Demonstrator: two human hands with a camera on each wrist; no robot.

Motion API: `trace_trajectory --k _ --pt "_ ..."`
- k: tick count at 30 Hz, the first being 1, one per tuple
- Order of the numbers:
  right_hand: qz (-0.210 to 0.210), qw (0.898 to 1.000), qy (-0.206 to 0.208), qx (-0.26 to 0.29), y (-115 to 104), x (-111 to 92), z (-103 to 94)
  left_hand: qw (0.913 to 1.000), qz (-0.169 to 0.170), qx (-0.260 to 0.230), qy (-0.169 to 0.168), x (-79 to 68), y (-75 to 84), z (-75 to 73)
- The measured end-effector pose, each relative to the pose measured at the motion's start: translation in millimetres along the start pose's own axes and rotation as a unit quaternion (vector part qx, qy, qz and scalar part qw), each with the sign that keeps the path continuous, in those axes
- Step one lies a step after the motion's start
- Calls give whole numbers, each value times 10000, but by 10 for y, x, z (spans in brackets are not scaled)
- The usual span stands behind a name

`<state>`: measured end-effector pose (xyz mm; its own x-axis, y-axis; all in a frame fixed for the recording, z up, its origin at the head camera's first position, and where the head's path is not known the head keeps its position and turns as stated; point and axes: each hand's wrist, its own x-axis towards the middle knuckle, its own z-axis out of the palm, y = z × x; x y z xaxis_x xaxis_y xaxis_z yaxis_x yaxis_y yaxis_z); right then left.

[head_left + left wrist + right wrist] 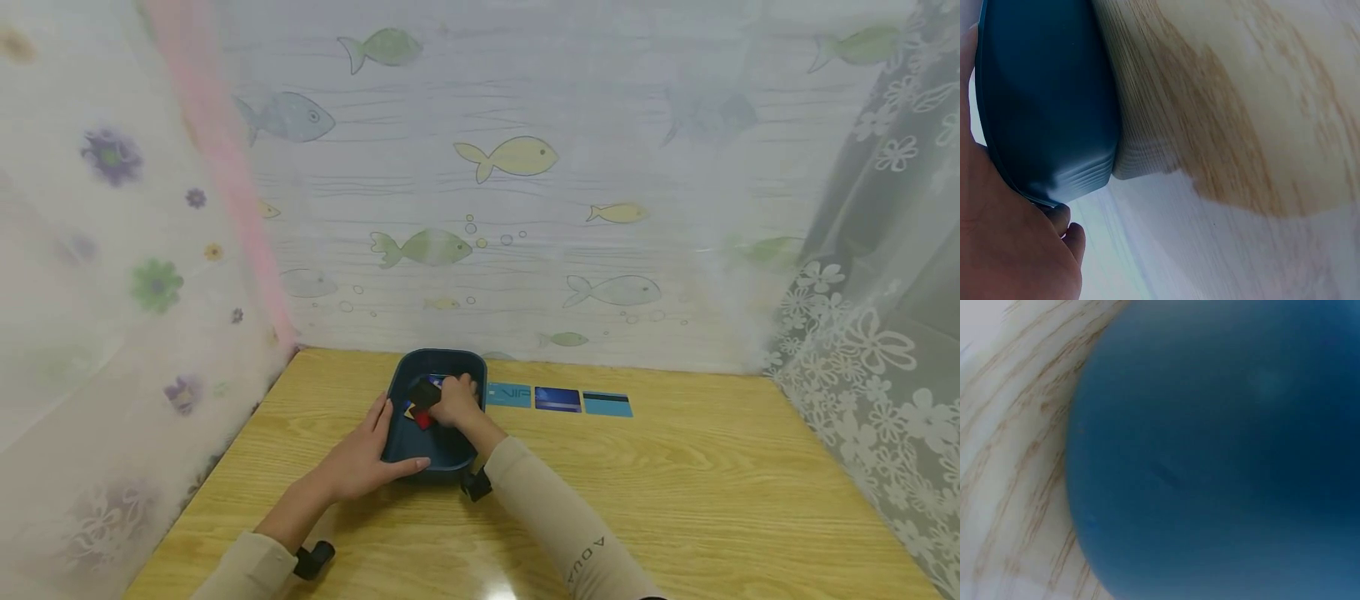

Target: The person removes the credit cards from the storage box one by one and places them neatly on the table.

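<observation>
A dark blue plastic bin (442, 454) with rounded corners lies on the wooden table. My left hand (356, 467) grips its near left corner, fingers along the left outer wall and thumb over the front rim. The left wrist view shows the same hand (1016, 250) at the rim of the bin (1054, 94). Inside the bin are several cards, among them a black card (425, 394) and a red card (423, 419). My right hand (456, 402) reaches into the bin beside the black card; I cannot tell whether its fingers pinch a card. Only blurred bin wall (1210, 450) fills the right wrist view.
Right of the bin, three cards lie in a row: a light blue VIP card (510, 395), a dark blue card (558, 400) and a light blue card with a black stripe (608, 405). Patterned curtains (480, 208) hang behind and at both sides of the table (675, 500).
</observation>
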<state>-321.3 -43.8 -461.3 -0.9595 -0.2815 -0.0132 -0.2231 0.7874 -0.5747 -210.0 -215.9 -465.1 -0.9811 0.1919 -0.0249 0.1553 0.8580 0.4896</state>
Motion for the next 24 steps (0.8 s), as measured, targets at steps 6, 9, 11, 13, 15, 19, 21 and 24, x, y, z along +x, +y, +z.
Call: trace_trajectory --k 6,9,11,13,15,19,21,24 --pt "39 9998 70 -176 -11 -7 21 10000 70 -3 25 -9 7 6" --pt "-65 9991 177 -369 -17 -13 34 10000 59 -23 31 -9 -1 13" --pt "-155 9984 263 -483 -18 -21 43 10000 80 -23 31 -6 -5 17" --pt "-257 9972 359 -607 -17 -33 50 10000 45 9 6 -2 -11 24" --pt "-353 9957 463 -723 -15 -47 51 10000 44 6 -11 2 -14 24" --pt "-598 9922 595 -914 -13 -75 37 10000 3 -24 -43 2 -4 13" --pt "-740 9912 601 -920 -12 -84 21 10000 17 -39 -41 -1 -2 5" --pt "-866 9924 520 -707 -9 -85 0 10000 -5 -24 -63 3 1 -4"
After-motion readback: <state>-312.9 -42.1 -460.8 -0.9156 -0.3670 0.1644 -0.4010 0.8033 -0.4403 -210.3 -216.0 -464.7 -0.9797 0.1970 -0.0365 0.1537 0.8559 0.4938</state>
